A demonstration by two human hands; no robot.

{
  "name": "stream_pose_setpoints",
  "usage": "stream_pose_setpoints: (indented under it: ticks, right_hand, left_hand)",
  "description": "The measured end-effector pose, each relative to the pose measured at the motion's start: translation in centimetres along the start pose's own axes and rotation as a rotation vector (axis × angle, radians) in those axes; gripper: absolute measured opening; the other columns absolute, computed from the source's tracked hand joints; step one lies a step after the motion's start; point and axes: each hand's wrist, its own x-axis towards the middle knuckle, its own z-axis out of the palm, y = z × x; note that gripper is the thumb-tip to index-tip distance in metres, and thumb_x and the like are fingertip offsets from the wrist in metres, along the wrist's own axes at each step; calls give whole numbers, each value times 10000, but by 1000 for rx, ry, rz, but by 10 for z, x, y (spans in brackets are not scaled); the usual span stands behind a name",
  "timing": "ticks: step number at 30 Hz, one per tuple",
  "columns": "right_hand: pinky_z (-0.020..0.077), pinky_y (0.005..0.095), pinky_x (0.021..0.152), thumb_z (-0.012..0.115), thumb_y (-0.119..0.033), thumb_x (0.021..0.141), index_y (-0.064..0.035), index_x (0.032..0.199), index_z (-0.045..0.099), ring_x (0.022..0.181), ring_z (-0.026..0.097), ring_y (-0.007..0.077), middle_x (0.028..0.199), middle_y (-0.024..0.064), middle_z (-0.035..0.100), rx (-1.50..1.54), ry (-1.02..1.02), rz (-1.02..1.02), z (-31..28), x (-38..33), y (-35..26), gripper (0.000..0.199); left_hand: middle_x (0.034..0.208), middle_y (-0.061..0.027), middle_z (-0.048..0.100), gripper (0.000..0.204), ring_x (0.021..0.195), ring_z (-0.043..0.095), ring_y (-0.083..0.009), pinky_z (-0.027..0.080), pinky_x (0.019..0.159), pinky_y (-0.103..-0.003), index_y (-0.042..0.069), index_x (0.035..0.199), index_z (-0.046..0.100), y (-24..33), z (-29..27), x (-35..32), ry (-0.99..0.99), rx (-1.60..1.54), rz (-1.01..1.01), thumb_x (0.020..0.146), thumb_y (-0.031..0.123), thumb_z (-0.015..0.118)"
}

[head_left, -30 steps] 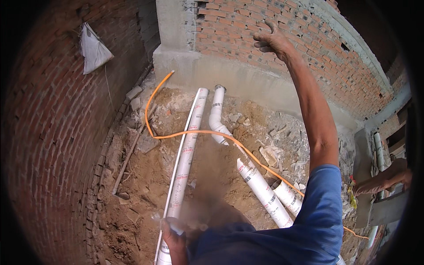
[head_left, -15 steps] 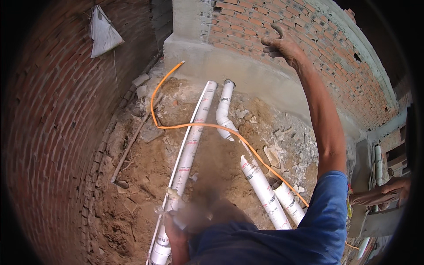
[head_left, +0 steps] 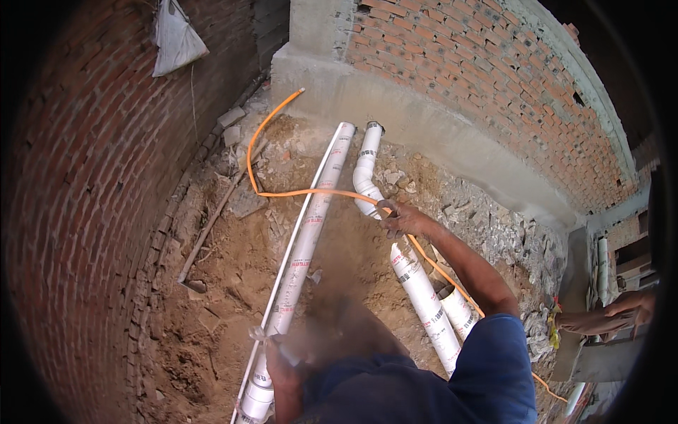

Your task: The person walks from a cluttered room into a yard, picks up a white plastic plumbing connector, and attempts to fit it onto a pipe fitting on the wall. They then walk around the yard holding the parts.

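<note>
My right hand (head_left: 404, 220) is closed around an orange hose (head_left: 321, 191), where the hose crosses beside the bent white pipe (head_left: 364, 173). My left hand (head_left: 281, 362) is low in the picture, beside the long white pipe (head_left: 300, 261) and a thin white pipe (head_left: 286, 265) running along it. Its fingers curl around something pale and blurred that I cannot make out. Below my right hand lies a white pipe with a jagged, broken end (head_left: 424, 300). A shorter white pipe (head_left: 459, 311) with an open mouth rests next to it.
Brick walls (head_left: 85, 198) and a grey plastered base (head_left: 395, 106) enclose dug earth and rubble (head_left: 466, 215). A long-handled tool (head_left: 215, 222) lies at the left. A white sack (head_left: 178, 46) hangs on the left wall. Another person's hand (head_left: 607, 318) shows at the far right.
My right hand has come down from its raised position, open in the air, to the orange hose and closed on it. My left hand stays at about the same place.
</note>
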Motion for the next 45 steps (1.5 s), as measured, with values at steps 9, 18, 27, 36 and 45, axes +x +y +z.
stream_pose_setpoints:
  ticks: [9, 18, 27, 36, 45]
  right_hand:
    - [541, 368, 797, 727, -238, 862, 30, 1430, 375, 901, 705, 260, 1010, 210, 725, -228, -143, 208, 165, -44, 147, 720]
    - [537, 332, 613, 749, -246, 810, 28, 1373, 455, 721, 672, 203, 892, 149, 701, 177, -78, 572, 181, -22, 216, 692]
    - [431, 301, 446, 679, -149, 911, 0, 1324, 435, 574, 589, 164, 813, 75, 602, 697, 156, 717, 121, 42, 255, 503]
    - [527, 363, 584, 685, -246, 892, -99, 980, 556, 629, 664, 206, 803, 47, 634, 643, -40, 794, 100, 20, 241, 214]
    - [550, 394, 615, 679, -203, 911, -100, 1021, 582, 646, 663, 220, 812, 45, 625, 668, 149, 890, 63, 54, 244, 179]
  left_hand:
    - [855, -59, 552, 293, 686, 527, -207, 445, 596, -362, 139, 1022, 613, 5, -12, 34, 19, 81, 12, 1002, 422, 541]
    - [830, -73, 545, 326, 670, 536, -204, 473, 567, -354, 94, 975, 585, 17, 20, 104, 75, 152, 130, 1005, 415, 537]
    - [851, -64, 544, 288, 680, 523, -191, 459, 580, -342, 90, 981, 626, 74, 102, 153, 48, 218, 297, 1001, 371, 563]
    - [830, -78, 533, 276, 635, 498, -187, 438, 502, -330, 73, 986, 624, 101, 147, 180, -18, 216, 486, 987, 348, 597]
    - [847, -58, 498, 258, 622, 450, -168, 421, 504, -312, 65, 1043, 602, 140, 141, 243, -58, 161, 442, 1014, 316, 551]
